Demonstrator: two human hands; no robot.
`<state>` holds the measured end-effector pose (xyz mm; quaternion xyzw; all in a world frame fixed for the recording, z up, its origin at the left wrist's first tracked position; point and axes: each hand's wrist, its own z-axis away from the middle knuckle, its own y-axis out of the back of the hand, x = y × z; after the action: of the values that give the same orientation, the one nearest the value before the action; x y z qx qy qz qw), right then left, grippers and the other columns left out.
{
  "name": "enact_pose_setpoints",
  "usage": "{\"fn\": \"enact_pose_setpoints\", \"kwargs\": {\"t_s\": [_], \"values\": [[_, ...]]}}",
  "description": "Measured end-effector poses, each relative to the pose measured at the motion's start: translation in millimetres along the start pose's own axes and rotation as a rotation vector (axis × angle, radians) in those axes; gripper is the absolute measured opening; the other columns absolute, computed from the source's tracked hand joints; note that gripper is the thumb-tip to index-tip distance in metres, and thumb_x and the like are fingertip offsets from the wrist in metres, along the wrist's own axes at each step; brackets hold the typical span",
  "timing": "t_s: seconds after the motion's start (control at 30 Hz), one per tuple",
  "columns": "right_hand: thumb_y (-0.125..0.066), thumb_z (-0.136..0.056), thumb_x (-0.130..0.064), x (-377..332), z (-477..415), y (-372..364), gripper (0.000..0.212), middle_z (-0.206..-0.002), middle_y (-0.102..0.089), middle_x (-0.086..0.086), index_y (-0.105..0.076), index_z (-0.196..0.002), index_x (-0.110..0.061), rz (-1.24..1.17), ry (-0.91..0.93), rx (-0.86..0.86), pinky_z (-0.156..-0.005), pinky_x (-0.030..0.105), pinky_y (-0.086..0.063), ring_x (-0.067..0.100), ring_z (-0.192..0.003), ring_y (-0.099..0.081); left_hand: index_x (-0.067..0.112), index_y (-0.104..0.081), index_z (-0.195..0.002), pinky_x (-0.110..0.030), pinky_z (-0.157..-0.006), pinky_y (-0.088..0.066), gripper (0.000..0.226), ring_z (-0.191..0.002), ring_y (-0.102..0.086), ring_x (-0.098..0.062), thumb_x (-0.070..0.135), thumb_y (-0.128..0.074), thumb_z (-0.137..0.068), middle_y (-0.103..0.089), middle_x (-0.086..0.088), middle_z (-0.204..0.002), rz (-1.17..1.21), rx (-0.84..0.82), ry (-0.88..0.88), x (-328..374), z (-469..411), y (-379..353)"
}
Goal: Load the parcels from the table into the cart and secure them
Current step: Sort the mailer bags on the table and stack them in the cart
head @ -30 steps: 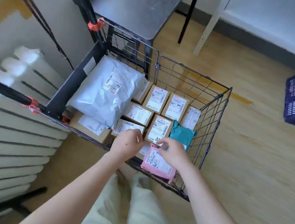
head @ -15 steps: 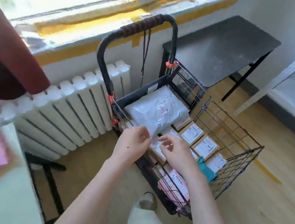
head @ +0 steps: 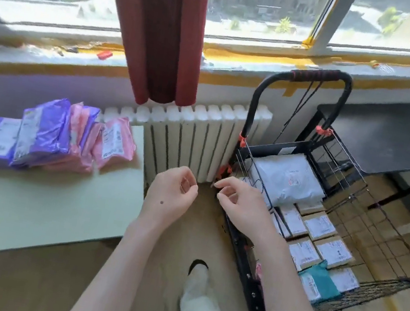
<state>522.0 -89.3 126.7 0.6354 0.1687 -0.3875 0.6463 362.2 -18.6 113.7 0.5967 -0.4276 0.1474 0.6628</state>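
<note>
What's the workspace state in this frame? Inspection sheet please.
Surface: pale green table, parcels stacked at its far left.
Job's things: purple parcels and pink parcels on the table; cart holds a white bag, labelled boxes and a teal parcel.
Clutter: small red item on the windowsill.
Hands: left hand and right hand loosely curled, empty; the right is by the cart's near rim.
Cables: black cords hang from the cart handle.
Surroundings: radiator, red curtain, dark side table.

Daylight fills a wide white-framed window (head: 263, 10) along the top; a dark red curtain (head: 162, 28) hangs above a white ribbed radiator (head: 196, 137). Tan floor (head: 29, 275) below, matte black table (head: 397, 133) at right.
</note>
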Motion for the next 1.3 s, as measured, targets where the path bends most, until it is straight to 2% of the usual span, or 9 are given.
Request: {"fn": "enact_pose_setpoints", "kwargs": {"t_s": [0.1, 0.27, 0.37, 0.43, 0.63, 0.83, 1.03, 1.13, 1.3], "values": [[-0.057, -0.093, -0.022, -32, -3, -25, 0.019, -0.090, -0.061, -0.013, -0.065, -0.110, -0.028, 0.009, 0.093, -0.069, -0.063, 0.007, -0.040, 0.001, -0.079, -0.057, 0.017, -0.065, -0.081, -0.031, -0.065, -0.054, 0.004, -0.068, -0.060, -0.009, 0.018, -0.065, -0.085, -0.063, 0.005, -0.071, 0.013, 0.092, 0.064, -20, 16, 34], [-0.055, -0.094, -0.025, -81, -20, -58, 0.019, -0.094, -0.061, -0.014, -0.063, -0.111, -0.029, 0.022, 0.198, -0.158, -0.069, 0.014, -0.044, 0.001, -0.085, -0.058, 0.018, -0.062, -0.082, -0.018, -0.059, -0.044, 0.006, -0.066, -0.058, -0.007, 0.018, -0.065, -0.087, -0.062, 0.004, -0.074, -0.002, 0.203, 0.147, -47, 32, 78], [-0.055, -0.095, -0.026, -106, -36, -78, 0.020, -0.095, -0.060, -0.014, -0.062, -0.113, -0.029, 0.045, 0.253, -0.208, -0.069, 0.012, -0.044, 0.000, -0.085, -0.057, 0.018, -0.061, -0.080, -0.020, -0.060, -0.045, 0.006, -0.064, -0.056, -0.006, 0.019, -0.065, -0.085, -0.062, 0.004, -0.074, -0.010, 0.269, 0.207, -66, 31, 101], [-0.056, -0.095, -0.026, -121, -50, -92, 0.020, -0.096, -0.060, -0.013, -0.061, -0.114, -0.029, 0.056, 0.280, -0.237, -0.067, 0.010, -0.042, -0.002, -0.083, -0.056, 0.018, -0.060, -0.079, -0.015, -0.057, -0.041, 0.007, -0.061, -0.055, -0.005, 0.017, -0.065, -0.085, -0.062, 0.003, -0.073, -0.015, 0.308, 0.231, -78, 28, 115], [-0.058, -0.093, -0.022, -162, -94, -122, 0.019, -0.096, -0.063, -0.008, -0.065, -0.110, -0.027, 0.031, 0.363, -0.318, -0.069, 0.014, -0.045, 0.002, -0.083, -0.060, 0.018, -0.060, -0.075, -0.012, -0.055, -0.039, 0.011, -0.056, -0.052, -0.003, 0.017, -0.068, -0.083, -0.061, 0.006, -0.067, -0.010, 0.384, 0.281, -111, 3, 147], [-0.058, -0.091, -0.018, -202, -147, -159, 0.018, -0.091, -0.062, -0.011, -0.067, -0.106, -0.023, 0.006, 0.449, -0.409, -0.055, 0.008, -0.040, 0.004, -0.076, -0.060, 0.017, -0.061, -0.071, -0.016, -0.057, -0.042, 0.012, -0.052, -0.053, 0.000, 0.016, -0.068, -0.080, -0.060, 0.008, -0.060, 0.018, 0.496, 0.381, -147, -29, 180], [-0.062, -0.087, -0.015, -244, -180, -211, 0.021, -0.091, -0.064, -0.005, -0.069, -0.107, -0.017, 0.021, 0.530, -0.518, -0.068, 0.014, -0.045, 0.009, -0.078, -0.059, 0.020, -0.060, -0.070, -0.027, -0.064, -0.050, 0.014, -0.057, -0.055, -0.008, 0.013, -0.065, -0.080, -0.060, 0.006, -0.062, 0.003, 0.608, 0.510, -186, -35, 216], [-0.063, -0.086, -0.012, -263, -189, -235, 0.021, -0.090, -0.064, -0.005, -0.069, -0.106, -0.017, -0.007, 0.517, -0.567, -0.077, 0.024, -0.050, 0.008, -0.077, -0.059, 0.018, -0.060, -0.071, -0.027, -0.064, -0.049, 0.012, -0.058, -0.056, -0.012, 0.013, -0.065, -0.081, -0.060, 0.006, -0.062, 0.019, 0.642, 0.569, -210, -34, 236], [-0.057, -0.086, -0.008, -291, -206, -289, 0.028, -0.096, -0.067, -0.008, -0.067, -0.102, -0.028, -0.053, 0.481, -0.634, -0.077, 0.022, -0.056, 0.005, -0.088, -0.064, 0.012, -0.064, -0.075, -0.018, -0.058, -0.042, 0.006, -0.062, -0.056, -0.014, 0.012, -0.065, -0.081, -0.061, 0.003, -0.066, 0.034, 0.663, 0.645, -264, -36, 273]]}}
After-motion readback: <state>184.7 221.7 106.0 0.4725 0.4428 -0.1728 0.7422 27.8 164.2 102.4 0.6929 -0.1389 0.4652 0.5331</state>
